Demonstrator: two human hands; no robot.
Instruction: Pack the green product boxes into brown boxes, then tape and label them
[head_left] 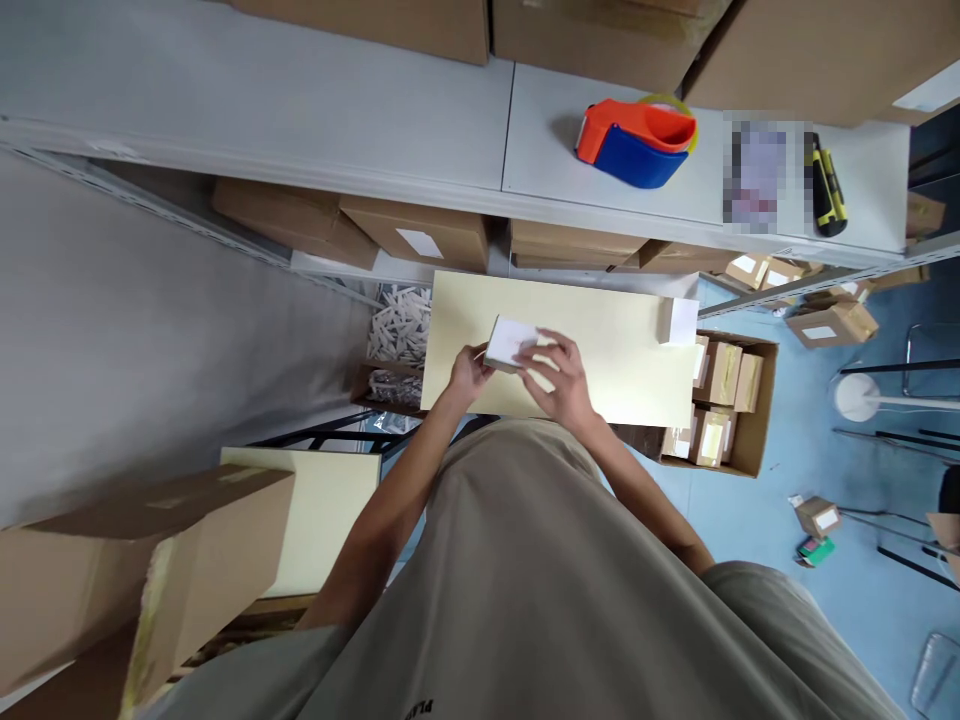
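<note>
White, probably light and crushable, the small box (511, 337) sits between the left hand (469, 373), clamped on its near corner, and the right hand (566, 386), fingers apart against it, its edges likely the firmest hold.

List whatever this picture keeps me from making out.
All in the head view:
- Print on the white box: too small.
- Left hand: some fingers hidden behind the box.
- Item beside the yellow-black cutter: pixelated.
- Shirt lettering: cut off by the bottom edge.
- Upper cartons: cut off above.
</note>
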